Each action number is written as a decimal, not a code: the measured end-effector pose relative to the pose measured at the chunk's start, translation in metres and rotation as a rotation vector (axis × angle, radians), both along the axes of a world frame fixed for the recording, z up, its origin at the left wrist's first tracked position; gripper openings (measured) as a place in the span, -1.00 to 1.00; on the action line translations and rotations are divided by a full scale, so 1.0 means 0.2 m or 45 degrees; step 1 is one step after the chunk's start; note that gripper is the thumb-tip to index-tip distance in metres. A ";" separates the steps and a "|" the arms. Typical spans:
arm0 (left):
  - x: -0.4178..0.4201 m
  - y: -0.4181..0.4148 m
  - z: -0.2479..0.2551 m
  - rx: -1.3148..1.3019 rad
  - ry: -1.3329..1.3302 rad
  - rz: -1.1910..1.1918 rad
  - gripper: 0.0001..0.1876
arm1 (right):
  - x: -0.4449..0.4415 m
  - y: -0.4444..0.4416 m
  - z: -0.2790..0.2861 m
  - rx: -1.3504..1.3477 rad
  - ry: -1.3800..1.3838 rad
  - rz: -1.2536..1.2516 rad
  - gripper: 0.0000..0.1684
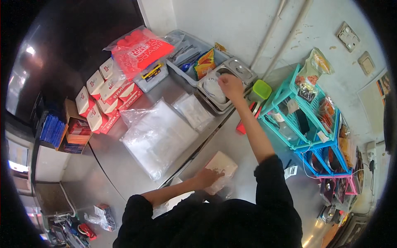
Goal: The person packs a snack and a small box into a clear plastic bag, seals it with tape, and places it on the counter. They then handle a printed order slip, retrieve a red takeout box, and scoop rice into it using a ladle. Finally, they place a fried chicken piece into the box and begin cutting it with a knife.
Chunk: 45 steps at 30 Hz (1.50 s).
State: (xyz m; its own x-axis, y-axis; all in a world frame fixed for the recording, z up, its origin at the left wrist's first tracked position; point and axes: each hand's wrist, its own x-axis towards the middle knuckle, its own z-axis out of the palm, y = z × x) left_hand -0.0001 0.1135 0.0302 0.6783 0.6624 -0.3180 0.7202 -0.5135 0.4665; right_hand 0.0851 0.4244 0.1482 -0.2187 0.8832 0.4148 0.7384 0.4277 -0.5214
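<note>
My left hand (210, 178) lies across the top of a pale cardboard food box (222, 162) on the steel counter close to my body. Clear plastic film (228, 189) shows around the near side of the box. My right hand (232, 86) is stretched forward with curled fingers, over the edge of a rectangular stainless steel pan (220, 105). Clear plastic, seemingly bags (212, 88), fills that pan beside my fingertips. Whether the fingertips pinch it is hidden. A steel lid (238, 69) sits at the pan's far end.
Plastic-wrapped white sheets (159, 136) and a smaller packet (194, 111) lie left of the pan. Red-and-white food boxes (108, 90) are stacked farther left. A grey plastic bin (186, 76) stands behind. Right are a green-lidded container (261, 90) and a turquoise rack (297, 124).
</note>
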 end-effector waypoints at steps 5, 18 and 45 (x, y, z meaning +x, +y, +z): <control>-0.06 0.11 0.02 -0.426 -0.442 0.158 -0.38 | -0.18 0.41 -0.37 -0.033 -0.627 -0.054 -0.77; -0.09 0.08 -0.03 -1.573 -1.098 1.064 -0.63 | -0.03 0.30 -0.29 0.109 0.343 -0.087 -0.84; 0.05 -0.24 0.01 -0.178 -0.231 1.766 -0.65 | 0.26 -1.68 -0.57 -1.075 0.851 -0.028 -0.78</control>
State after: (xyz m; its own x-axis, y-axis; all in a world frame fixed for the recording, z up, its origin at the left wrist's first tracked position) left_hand 0.0097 0.0662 0.0321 -0.4541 0.7881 -0.4155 0.5211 0.6132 0.5936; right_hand 0.1376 0.0893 0.0333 -0.1545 0.9409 -0.3014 0.1978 -0.2695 -0.9425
